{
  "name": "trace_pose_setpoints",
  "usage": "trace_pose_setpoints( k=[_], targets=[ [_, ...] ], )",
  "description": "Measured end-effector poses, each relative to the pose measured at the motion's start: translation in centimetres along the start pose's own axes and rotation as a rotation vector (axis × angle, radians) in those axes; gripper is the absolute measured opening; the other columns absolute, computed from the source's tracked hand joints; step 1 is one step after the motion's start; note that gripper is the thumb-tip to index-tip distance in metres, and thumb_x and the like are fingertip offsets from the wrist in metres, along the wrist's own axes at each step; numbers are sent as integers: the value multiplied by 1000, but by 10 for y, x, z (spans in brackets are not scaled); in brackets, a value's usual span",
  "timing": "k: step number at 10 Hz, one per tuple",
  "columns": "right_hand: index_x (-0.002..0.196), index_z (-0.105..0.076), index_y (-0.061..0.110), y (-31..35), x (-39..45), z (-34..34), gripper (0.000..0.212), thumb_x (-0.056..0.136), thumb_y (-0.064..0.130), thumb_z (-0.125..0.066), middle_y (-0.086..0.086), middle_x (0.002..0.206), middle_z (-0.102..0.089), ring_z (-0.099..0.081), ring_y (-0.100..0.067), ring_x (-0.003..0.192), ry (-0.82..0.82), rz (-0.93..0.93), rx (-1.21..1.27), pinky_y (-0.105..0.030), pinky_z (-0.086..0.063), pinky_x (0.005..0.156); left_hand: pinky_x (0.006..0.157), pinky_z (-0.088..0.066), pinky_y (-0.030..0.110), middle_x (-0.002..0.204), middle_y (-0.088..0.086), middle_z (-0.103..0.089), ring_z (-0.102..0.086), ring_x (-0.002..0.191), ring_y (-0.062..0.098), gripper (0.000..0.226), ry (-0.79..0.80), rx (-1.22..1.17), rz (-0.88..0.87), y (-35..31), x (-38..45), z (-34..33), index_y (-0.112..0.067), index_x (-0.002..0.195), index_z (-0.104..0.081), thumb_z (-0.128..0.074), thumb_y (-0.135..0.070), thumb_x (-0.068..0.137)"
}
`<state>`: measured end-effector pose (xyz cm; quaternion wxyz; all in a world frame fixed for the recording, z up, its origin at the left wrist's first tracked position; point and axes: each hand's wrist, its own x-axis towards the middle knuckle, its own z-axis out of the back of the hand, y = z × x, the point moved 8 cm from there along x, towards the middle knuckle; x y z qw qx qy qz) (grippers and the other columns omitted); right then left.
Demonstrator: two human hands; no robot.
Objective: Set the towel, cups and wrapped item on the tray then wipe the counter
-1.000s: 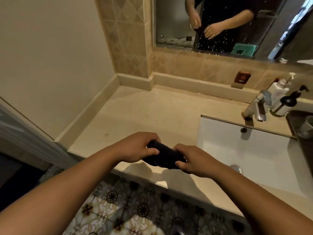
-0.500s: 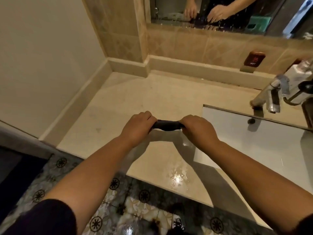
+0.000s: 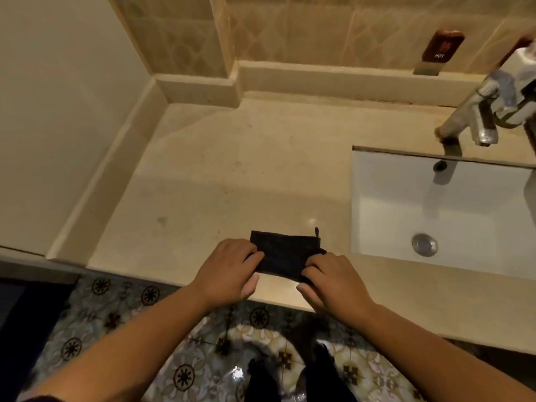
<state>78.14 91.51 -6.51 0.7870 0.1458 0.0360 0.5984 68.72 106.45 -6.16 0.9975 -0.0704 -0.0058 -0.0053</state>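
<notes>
I observe a dark folded cloth (image 3: 282, 258) lying flat on the beige stone worktop (image 3: 232, 175), near its front edge and to the left of the white sink basin (image 3: 435, 204). My left hand (image 3: 229, 269) pinches the cloth's left end with fingers curled over it, and my right hand (image 3: 333, 281) pinches its right end likewise. A chrome tap (image 3: 478, 111) stands behind the basin; the patterned tile floor (image 3: 121, 309) shows below the worktop edge.

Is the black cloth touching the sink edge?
Apart. The head view shows bare counter between the cloth and the sink edge; both hands pinch the cloth.
</notes>
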Motion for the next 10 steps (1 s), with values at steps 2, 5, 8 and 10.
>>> trace_pose_setpoints(
  k=[2, 5, 8, 10],
  targets=[
    [139, -51, 5, -7, 19, -1, 62, 95, 48, -39, -18, 146, -49, -45, -38, 134, 73, -205, -80, -55, -37, 106, 117, -12, 56, 161, 12, -21, -15, 148, 34, 76, 166, 28, 105, -8, 19, -13, -11, 153, -25, -36, -57, 93],
    [156, -18, 11, -20, 20, -32, 73, 100, 57, -17, -10, 164, -16, -10, -28, 151, 261, -214, -114, -56, -4, 119, 118, 9, 50, 164, 9, 10, 15, 149, 25, 83, 315, 36, 181, -3, 19, -44, -12, 155, 6, -3, -65, 92],
    [158, -6, 15, -20, 20, -31, 76, 98, 61, -9, -6, 166, -5, 1, -23, 152, 338, -236, -125, -52, 7, 119, 117, 11, 50, 164, 7, 11, 15, 149, 23, 79, 326, 26, 206, -3, 21, -41, -14, 155, 6, -8, -64, 95],
    [148, -33, 18, -23, 35, -10, 67, 98, 60, -21, -4, 154, -36, -29, -24, 142, 375, -225, -100, -55, -13, 116, 118, -2, 54, 165, 7, -3, 1, 151, 26, 78, 397, -92, 280, 2, 24, -29, -15, 156, -5, -26, -59, 95]
  ],
)
